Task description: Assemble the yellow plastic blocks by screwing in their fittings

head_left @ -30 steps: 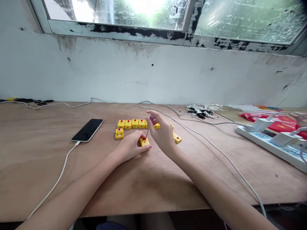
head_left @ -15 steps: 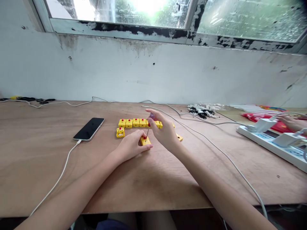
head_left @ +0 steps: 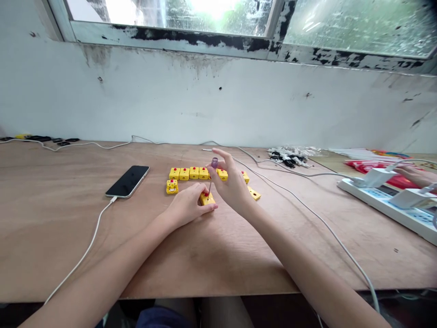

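Note:
Pressed to the table by my left hand point(head_left: 187, 203) is a small yellow plastic block point(head_left: 206, 199) with a red button on it. My right hand point(head_left: 229, 182) grips a screwdriver point(head_left: 214, 163) with a translucent purple handle. Its thin shaft stands nearly upright, and the tip meets the block's top face. Behind my hands runs a row of similar yellow blocks point(head_left: 194, 172), partly hidden by my right hand. Another yellow block point(head_left: 172, 187) with a face-like front sits left of my left hand. A flat yellow piece point(head_left: 254, 193) with a dark hole lies right of my right wrist.
A phone point(head_left: 128, 181) on a white charging cable lies at left. To the right are a white power strip point(head_left: 385, 202) with plugged-in adapters and a pile of black and white parts point(head_left: 290, 156). Another person's hand point(head_left: 414, 175) shows at the far right. White cables cross the table.
My right hand's fingers have shifted around the screwdriver handle, leaving more of it showing. My left hand and the block have stayed together. The whole view has moved slightly.

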`<state>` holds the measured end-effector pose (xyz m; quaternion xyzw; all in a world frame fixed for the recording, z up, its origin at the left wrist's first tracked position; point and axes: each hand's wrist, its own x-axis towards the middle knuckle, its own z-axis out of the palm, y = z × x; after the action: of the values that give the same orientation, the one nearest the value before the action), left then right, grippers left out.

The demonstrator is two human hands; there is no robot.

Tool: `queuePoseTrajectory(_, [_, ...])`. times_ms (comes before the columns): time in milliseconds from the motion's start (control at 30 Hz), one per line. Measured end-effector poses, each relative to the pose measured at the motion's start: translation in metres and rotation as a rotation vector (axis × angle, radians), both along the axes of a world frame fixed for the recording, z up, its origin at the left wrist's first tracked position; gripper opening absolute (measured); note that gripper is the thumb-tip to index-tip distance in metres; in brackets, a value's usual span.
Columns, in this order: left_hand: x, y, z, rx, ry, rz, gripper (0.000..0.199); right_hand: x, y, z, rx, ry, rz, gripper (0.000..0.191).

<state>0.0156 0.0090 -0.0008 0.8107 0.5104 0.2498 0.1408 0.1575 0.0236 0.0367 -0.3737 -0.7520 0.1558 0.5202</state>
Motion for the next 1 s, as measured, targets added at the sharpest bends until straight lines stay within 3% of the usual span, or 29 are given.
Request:
queuePoseTrajectory(100, [-0.001, 0.0, 0.0, -0.011, -0.003, 0.012, 0.03, 0.004, 0.005, 0.001, -0.111, 0.085, 0.093, 0.016])
queuePoseTrajectory(433, [0.006, -0.005, 0.005, 0.029, 0.062, 0.058, 0.026, -0.005, -0.006, -0.001, 0.022, 0.008, -0.08, 0.011])
queuePoseTrajectory(700, [0.009, -0.008, 0.004, 0.051, 0.077, 0.084, 0.026, -0.006, -0.004, -0.003, 0.006, 0.019, -0.141, 0.013])
queuePoseTrajectory(833, [0.005, -0.005, 0.003, 0.058, 0.049, 0.052, 0.028, 0.002, 0.003, -0.003, -0.041, 0.143, -0.14, 0.017])
queuePoseTrajectory(1000, [0.0, -0.009, 0.01, 0.06, 0.066, -0.055, 0.029, 0.02, 0.019, -0.006, 0.03, 0.338, -0.242, 0.021])
